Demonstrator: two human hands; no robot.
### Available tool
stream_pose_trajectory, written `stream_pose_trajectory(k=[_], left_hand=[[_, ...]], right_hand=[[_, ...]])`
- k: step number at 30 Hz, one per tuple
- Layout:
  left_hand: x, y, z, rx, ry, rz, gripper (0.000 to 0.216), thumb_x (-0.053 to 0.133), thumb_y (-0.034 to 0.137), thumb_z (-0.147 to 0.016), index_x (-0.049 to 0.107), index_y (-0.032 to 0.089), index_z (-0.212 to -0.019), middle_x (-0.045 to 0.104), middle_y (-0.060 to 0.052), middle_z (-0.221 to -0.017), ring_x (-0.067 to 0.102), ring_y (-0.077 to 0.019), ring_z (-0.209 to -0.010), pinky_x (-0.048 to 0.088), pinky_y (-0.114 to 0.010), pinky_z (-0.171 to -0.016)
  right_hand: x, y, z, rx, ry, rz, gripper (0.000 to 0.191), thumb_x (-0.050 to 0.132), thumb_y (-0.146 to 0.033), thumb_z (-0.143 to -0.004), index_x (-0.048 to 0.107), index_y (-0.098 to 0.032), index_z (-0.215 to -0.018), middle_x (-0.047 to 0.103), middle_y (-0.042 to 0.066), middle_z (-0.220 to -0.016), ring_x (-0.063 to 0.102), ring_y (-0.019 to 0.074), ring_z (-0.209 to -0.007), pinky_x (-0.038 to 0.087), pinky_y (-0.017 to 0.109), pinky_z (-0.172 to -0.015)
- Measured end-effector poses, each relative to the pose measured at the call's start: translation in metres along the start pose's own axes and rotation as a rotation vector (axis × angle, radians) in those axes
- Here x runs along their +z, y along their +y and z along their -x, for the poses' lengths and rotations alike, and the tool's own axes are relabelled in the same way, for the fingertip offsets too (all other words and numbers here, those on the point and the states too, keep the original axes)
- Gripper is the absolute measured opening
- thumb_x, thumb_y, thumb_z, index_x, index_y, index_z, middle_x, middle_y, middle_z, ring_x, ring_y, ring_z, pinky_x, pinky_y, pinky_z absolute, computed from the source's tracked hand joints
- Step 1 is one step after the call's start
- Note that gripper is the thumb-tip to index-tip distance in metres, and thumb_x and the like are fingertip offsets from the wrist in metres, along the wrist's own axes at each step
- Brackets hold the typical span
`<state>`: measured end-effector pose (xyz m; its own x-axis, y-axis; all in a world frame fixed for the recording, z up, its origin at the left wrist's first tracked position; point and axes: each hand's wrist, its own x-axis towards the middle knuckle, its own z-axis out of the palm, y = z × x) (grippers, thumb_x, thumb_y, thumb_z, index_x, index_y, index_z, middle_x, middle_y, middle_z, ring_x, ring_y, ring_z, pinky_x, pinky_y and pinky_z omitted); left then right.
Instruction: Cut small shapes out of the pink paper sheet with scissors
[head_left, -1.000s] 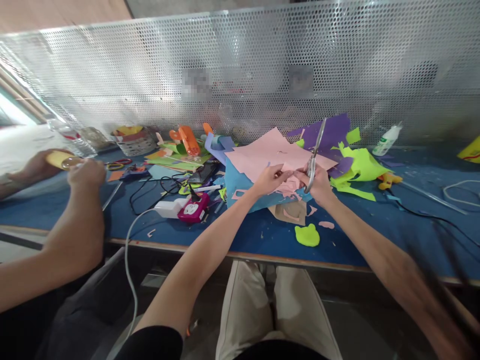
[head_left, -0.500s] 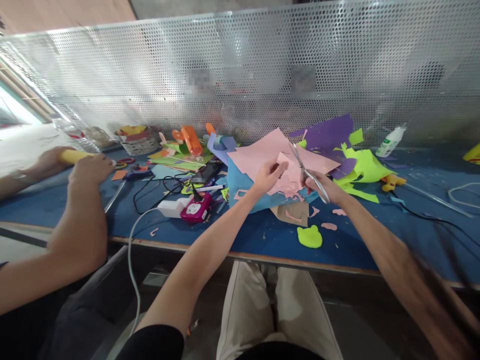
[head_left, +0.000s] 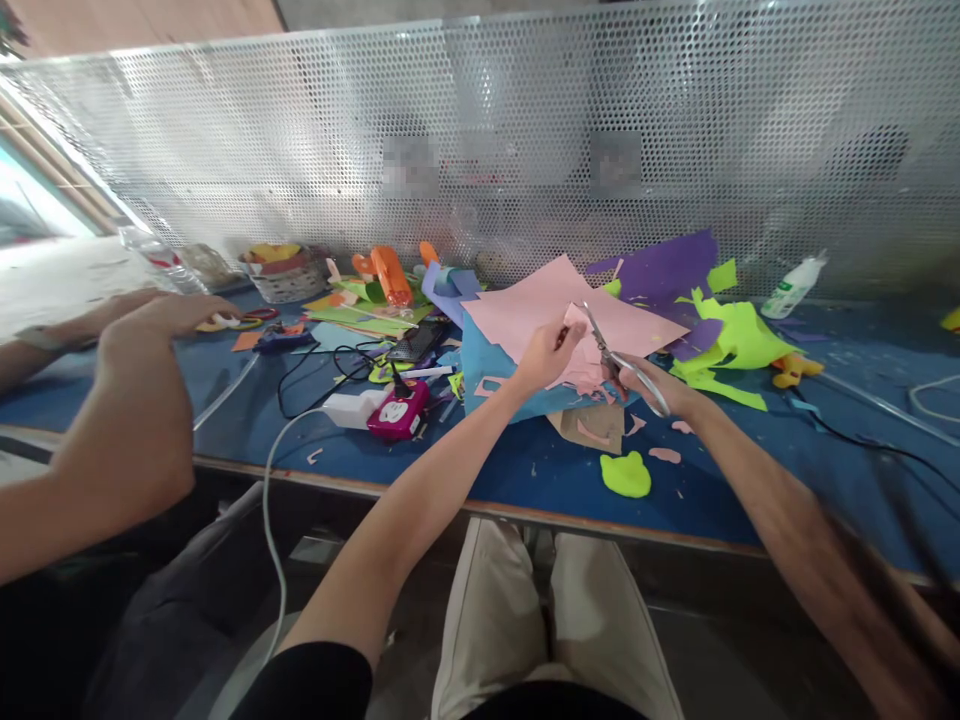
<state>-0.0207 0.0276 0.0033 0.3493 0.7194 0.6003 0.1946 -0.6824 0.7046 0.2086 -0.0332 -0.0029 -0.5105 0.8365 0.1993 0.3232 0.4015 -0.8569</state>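
- The left hand [head_left: 544, 352] had its fingers pinched shut on a small pink paper piece [head_left: 579, 345], which it held just above a pile of paper sheets [head_left: 517, 310].
- The right hand [head_left: 651, 378] had its fingers closed through the handles of the scissors [head_left: 611, 350], whose blades met the pink piece just right of the left fingers.
- A green cutout [head_left: 626, 473] lay on the blue counter [head_left: 787, 470], below both hands.
- Well left of the fingers, another person's hand [head_left: 161, 315] hovered over the counter.

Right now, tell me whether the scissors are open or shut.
Cannot tell: scissors in the right hand meet the pink paper, blades too blurred.
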Motion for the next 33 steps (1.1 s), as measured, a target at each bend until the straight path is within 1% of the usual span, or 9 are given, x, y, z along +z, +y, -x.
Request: stream_pose_trajectory(k=[4, 8, 11, 16, 20, 23, 27, 30, 33], left_hand=[[-0.001, 0.003, 0.0, 0.002, -0.005, -0.037, 0.054, 0.043, 0.073, -0.101, 0.053, 0.021, -0.087, 0.044, 0.002, -0.063, 0.045, -0.0143, -0.06, 0.03, -0.032, -0.061], [0.0, 0.003, 0.001, -0.027, 0.004, 0.027, 0.056, 0.042, 0.074, -0.1, 0.052, 0.021, -0.083, 0.047, 0.002, -0.063, 0.046, -0.0145, -0.061, 0.034, -0.032, -0.062], [0.001, 0.003, 0.001, -0.046, 0.001, 0.029, 0.058, 0.042, 0.076, -0.099, 0.052, 0.022, -0.082, 0.048, 0.001, -0.063, 0.048, -0.0149, -0.062, 0.036, -0.032, -0.063], [0.003, 0.002, 0.002, -0.055, 0.012, 0.027, 0.058, 0.043, 0.074, -0.1, 0.053, 0.021, -0.08, 0.05, 0.001, -0.062, 0.049, -0.0147, -0.062, 0.037, -0.032, -0.063], [0.0, 0.001, 0.0, -0.037, 0.016, 0.052, 0.056, 0.044, 0.072, -0.101, 0.055, 0.02, -0.081, 0.048, 0.001, -0.062, 0.046, -0.0138, -0.061, 0.035, -0.031, -0.061], [-0.003, 0.002, -0.002, -0.028, -0.047, 0.043, 0.056, 0.049, 0.071, -0.099, 0.056, 0.02, -0.079, 0.048, 0.001, -0.063, 0.045, -0.0136, -0.061, 0.033, -0.031, -0.059], [-0.006, 0.003, -0.002, -0.032, -0.164, 0.064, 0.057, 0.053, 0.071, -0.097, 0.054, 0.019, -0.074, 0.05, 0.0, -0.065, 0.046, -0.0136, -0.063, 0.036, -0.031, -0.062], [-0.007, 0.005, -0.002, -0.056, -0.187, 0.102, 0.057, 0.054, 0.071, -0.096, 0.055, 0.019, -0.072, 0.051, 0.0, -0.065, 0.046, -0.0131, -0.063, 0.037, -0.03, -0.062], [-0.007, 0.006, -0.002, -0.059, -0.198, 0.145, 0.056, 0.055, 0.068, -0.097, 0.055, 0.018, -0.072, 0.053, 0.0, -0.065, 0.048, -0.0122, -0.063, 0.038, -0.029, -0.062]], right_hand=[[0.0, -0.001, 0.001, 0.034, 0.011, 0.034, 0.061, 0.054, -0.081, -0.091, 0.058, -0.021, -0.103, 0.054, 0.0, -0.073, 0.055, 0.0173, -0.064, 0.051, 0.032, -0.063], [0.003, -0.004, -0.001, 0.026, 0.049, 0.013, 0.059, 0.062, -0.079, -0.087, 0.058, -0.022, -0.099, 0.053, -0.001, -0.073, 0.054, 0.0171, -0.065, 0.051, 0.031, -0.06], [0.004, -0.004, -0.002, 0.012, 0.074, 0.065, 0.057, 0.062, -0.078, -0.087, 0.056, -0.022, -0.09, 0.052, -0.002, -0.068, 0.051, 0.0153, -0.06, 0.046, 0.029, -0.056], [0.004, -0.003, 0.0, 0.008, 0.076, 0.088, 0.048, 0.056, -0.069, -0.095, 0.055, -0.021, -0.089, 0.053, -0.003, -0.064, 0.052, 0.0149, -0.054, 0.042, 0.028, -0.053], [0.0, -0.004, -0.001, 0.017, 0.109, 0.211, 0.048, 0.06, -0.067, -0.092, 0.053, -0.021, -0.081, 0.053, -0.002, -0.064, 0.05, 0.0151, -0.056, 0.039, 0.028, -0.053], [-0.004, -0.005, -0.002, -0.026, 0.097, 0.266, 0.047, 0.06, -0.067, -0.092, 0.055, -0.021, -0.086, 0.054, -0.001, -0.072, 0.049, 0.0163, -0.064, 0.041, 0.029, -0.059], [-0.007, -0.007, 0.001, -0.058, 0.033, 0.235, 0.051, 0.053, -0.072, -0.095, 0.057, -0.021, -0.096, 0.058, 0.002, -0.079, 0.052, 0.0186, -0.069, 0.045, 0.033, -0.067], [-0.006, -0.008, 0.003, -0.041, -0.001, 0.189, 0.055, 0.05, -0.076, -0.095, 0.057, -0.021, -0.095, 0.06, 0.003, -0.079, 0.054, 0.0193, -0.068, 0.046, 0.033, -0.065], [-0.005, -0.009, 0.003, -0.022, 0.0, 0.17, 0.059, 0.048, -0.08, -0.094, 0.058, -0.022, -0.096, 0.059, 0.003, -0.077, 0.057, 0.0197, -0.067, 0.048, 0.033, -0.062]])
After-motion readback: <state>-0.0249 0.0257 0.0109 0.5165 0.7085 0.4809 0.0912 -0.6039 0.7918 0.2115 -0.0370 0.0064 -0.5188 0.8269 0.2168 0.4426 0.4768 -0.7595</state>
